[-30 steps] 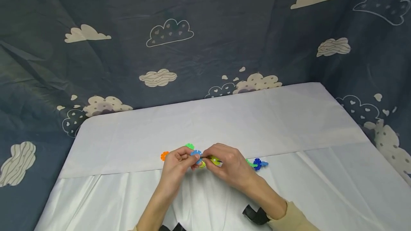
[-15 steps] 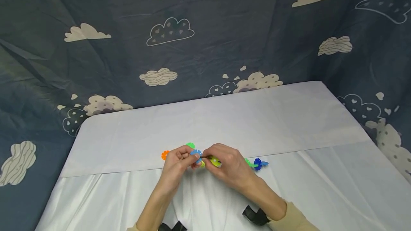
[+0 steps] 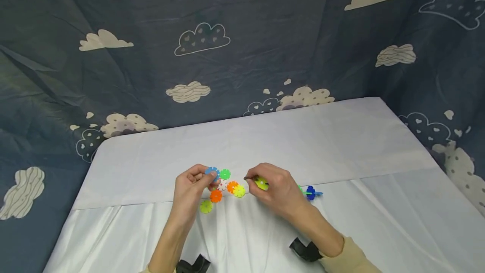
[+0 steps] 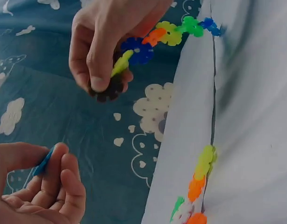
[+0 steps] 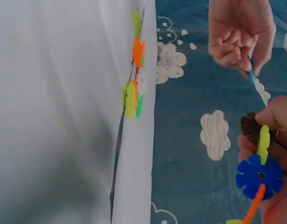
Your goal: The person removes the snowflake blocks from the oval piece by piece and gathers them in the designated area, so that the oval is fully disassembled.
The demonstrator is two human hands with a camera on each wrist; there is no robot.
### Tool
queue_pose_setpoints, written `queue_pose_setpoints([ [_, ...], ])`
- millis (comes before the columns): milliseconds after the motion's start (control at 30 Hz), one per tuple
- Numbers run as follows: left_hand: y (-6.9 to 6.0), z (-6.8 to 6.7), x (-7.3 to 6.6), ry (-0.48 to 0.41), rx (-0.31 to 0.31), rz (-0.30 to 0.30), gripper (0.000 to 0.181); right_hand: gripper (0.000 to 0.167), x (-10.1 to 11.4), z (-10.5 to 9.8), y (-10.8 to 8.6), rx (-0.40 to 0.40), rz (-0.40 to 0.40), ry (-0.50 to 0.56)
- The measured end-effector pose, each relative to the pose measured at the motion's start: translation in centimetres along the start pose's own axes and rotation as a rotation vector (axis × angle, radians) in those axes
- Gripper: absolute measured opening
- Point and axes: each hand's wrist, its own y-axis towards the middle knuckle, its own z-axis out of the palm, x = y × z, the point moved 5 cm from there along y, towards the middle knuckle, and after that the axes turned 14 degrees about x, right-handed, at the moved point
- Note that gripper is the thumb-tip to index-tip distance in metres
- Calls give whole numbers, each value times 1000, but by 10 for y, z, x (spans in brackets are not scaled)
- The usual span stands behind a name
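Note:
Between thumb and fingers, my left hand (image 3: 191, 186) pinches a light blue notched snowflake disc (image 3: 213, 172), seen edge-on in the left wrist view. To its right, my right hand (image 3: 278, 186) pinches a dark brown disc (image 5: 250, 126) at the end of a linked chain of discs. From the brown disc the chain runs through a yellow disc (image 5: 263, 145), a dark blue disc (image 5: 259, 177), then orange, yellow, green and blue ones. In the head view the right hand hides much of it; the far end shows at a dark blue disc (image 3: 311, 193). The two hands are apart.
Several loose discs lie on the white cloth (image 3: 151, 172) between and below the hands: green (image 3: 225, 175), orange (image 3: 232, 187), yellow (image 3: 239, 191), another orange (image 3: 216, 196), yellow-green (image 3: 206, 206) and a whitish one (image 3: 222, 185). A dark cloud-patterned curtain (image 3: 246, 54) stands behind.
The hands were together at the light blue and brown discs; now they are separated. The left hand has moved left with the light blue disc, uncovering the loose discs; the right moved slightly right.

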Motion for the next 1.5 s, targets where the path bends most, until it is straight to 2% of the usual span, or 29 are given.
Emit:
queue_pose_setpoints([
  [33,0,-1,-1,-3,14,7,14,14,-1,-1,0,14,18,5],
  [167,3,0,4,21,75,-27,19,13,-5,-2,0,78,61,40],
  [267,5,-1,9,40,73,-50,15,15,-8,-4,0,88,81,83],
  [400,6,-3,12,110,74,-96,13,14,-11,-7,-1,97,110,147],
  [500,5,-5,11,214,87,-100,11,13,-13,-9,0,108,127,186],
  [700,6,-11,11,505,73,-35,14,13,-14,-9,0,134,182,241],
  [933,8,-14,26,681,110,-80,11,11,-15,-5,-1,184,227,256],
  [1000,8,-13,27,747,111,-72,11,13,-15,-4,-2,199,234,253],
  [1067,8,-11,25,790,110,-47,13,14,-16,-3,-2,212,237,252],
  [1133,6,-6,21,789,110,-13,14,15,-17,-2,-3,218,228,260],
  [1233,3,4,12,744,134,62,16,15,-17,-1,-3,222,215,273],
  [1367,-2,20,1,675,208,171,18,15,-17,-1,-2,224,201,288],
  [1500,-4,33,-2,647,245,270,20,13,-16,1,-3,229,197,328],
])
